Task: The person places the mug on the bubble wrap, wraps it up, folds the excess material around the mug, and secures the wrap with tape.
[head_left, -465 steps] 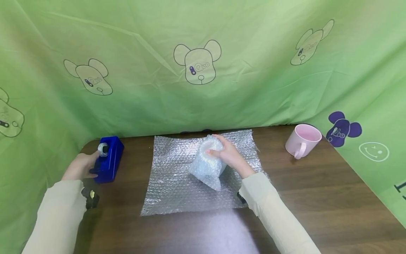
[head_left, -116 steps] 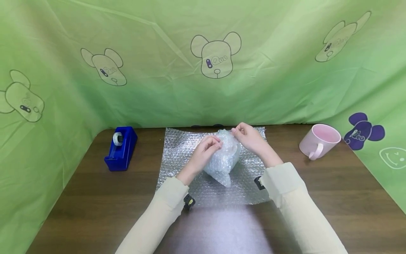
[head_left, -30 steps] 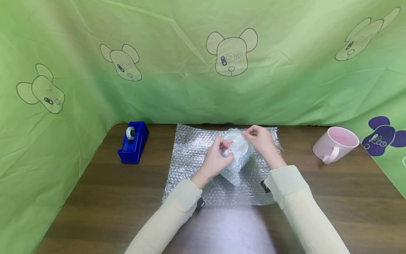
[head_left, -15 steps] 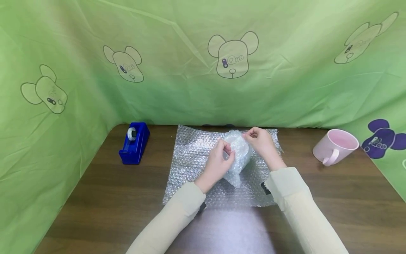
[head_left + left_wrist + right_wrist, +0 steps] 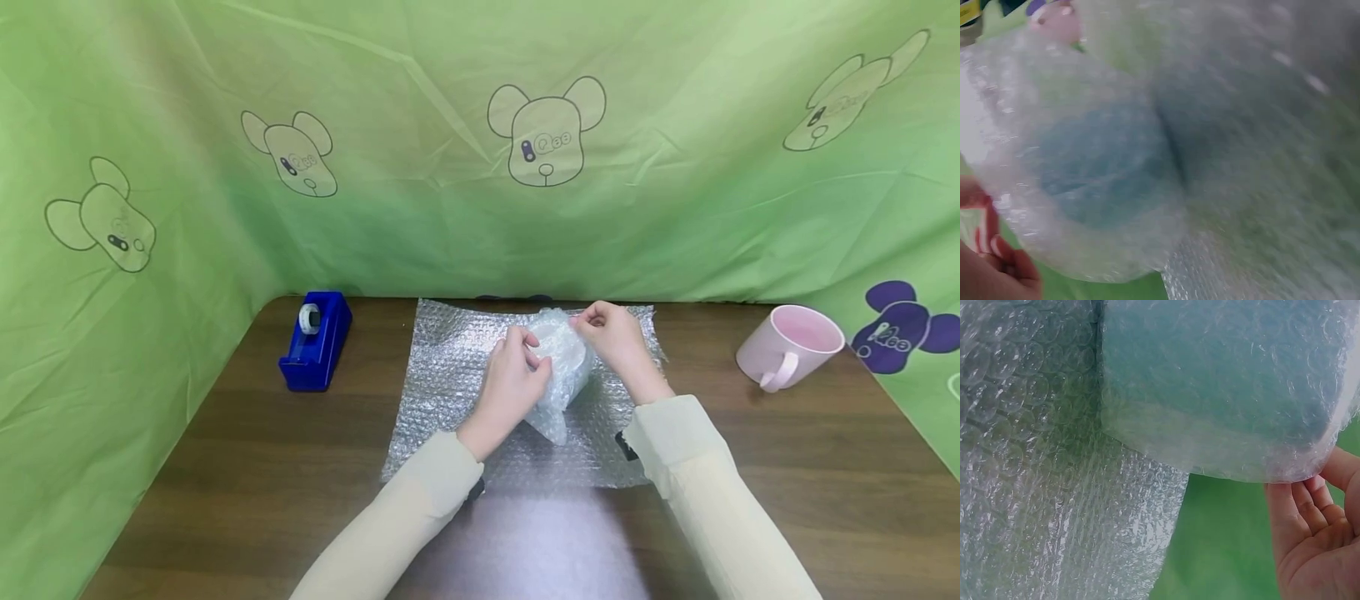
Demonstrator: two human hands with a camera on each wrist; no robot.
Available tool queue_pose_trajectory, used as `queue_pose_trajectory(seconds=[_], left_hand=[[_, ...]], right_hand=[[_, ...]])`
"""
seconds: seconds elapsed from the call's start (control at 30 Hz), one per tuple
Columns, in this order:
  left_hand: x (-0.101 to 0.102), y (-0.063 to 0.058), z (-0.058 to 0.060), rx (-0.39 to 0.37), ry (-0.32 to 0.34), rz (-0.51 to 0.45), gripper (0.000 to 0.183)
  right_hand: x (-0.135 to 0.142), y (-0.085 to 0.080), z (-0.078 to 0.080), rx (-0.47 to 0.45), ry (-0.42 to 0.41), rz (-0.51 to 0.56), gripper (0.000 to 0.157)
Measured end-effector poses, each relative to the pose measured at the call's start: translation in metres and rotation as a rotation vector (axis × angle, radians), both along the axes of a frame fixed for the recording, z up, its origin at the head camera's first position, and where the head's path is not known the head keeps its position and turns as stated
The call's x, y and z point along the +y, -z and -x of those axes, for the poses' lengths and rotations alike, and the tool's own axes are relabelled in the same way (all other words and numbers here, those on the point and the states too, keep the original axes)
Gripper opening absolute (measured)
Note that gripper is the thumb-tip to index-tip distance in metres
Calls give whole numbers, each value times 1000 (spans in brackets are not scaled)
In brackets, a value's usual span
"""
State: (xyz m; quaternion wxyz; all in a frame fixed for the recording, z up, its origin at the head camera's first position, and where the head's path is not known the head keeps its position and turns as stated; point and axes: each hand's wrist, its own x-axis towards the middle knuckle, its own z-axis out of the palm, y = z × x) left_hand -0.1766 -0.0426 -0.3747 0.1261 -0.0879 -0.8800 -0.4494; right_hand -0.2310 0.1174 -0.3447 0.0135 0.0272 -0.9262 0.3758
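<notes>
A bundle of bubble wrap [image 5: 558, 354] stands on a flat silvery sheet of bubble wrap [image 5: 442, 375]. Through its clear layers a bluish item [image 5: 1210, 369] shows dimly; its kind is hidden. My left hand [image 5: 508, 383] is at the bundle's left side, fingers curled, with thumb and fingertips at the wrap's edge; the left wrist view catches these fingers [image 5: 997, 250] only at its border. On the right, my right hand [image 5: 618, 342] pinches the upper edge of the wrap between thumb and fingertips, as the right wrist view also shows.
A blue tape dispenser [image 5: 317, 342] with a roll of clear tape stands at the back left of the brown wooden table [image 5: 262, 483]. A pink mug [image 5: 791, 346] is at the back right. Behind the table hangs a green printed cloth [image 5: 420, 225].
Earlier the left hand was at the tape dispenser while the right hand held the bundle. Later both hands were at the bundle. Over the last second, the left fingers have shifted slightly; the right has stayed.
</notes>
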Motion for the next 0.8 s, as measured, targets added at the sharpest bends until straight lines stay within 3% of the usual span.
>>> queue_pose_trajectory(seconds=[0.13, 0.4, 0.53, 0.8], left_hand=[[-1, -6, 0, -139, -11, -74, 27], [-7, -9, 5, -288, -41, -92, 38], [-14, -7, 8, -381, -35, -157, 47], [-20, -2, 10, -363, 84, -234, 38]], right_hand=[[0, 1, 0, 8, 6, 1, 21], [-2, 3, 0, 26, 4, 14, 22], [-2, 3, -1, 21, 6, 16, 23], [0, 3, -2, -25, 9, 78, 28]])
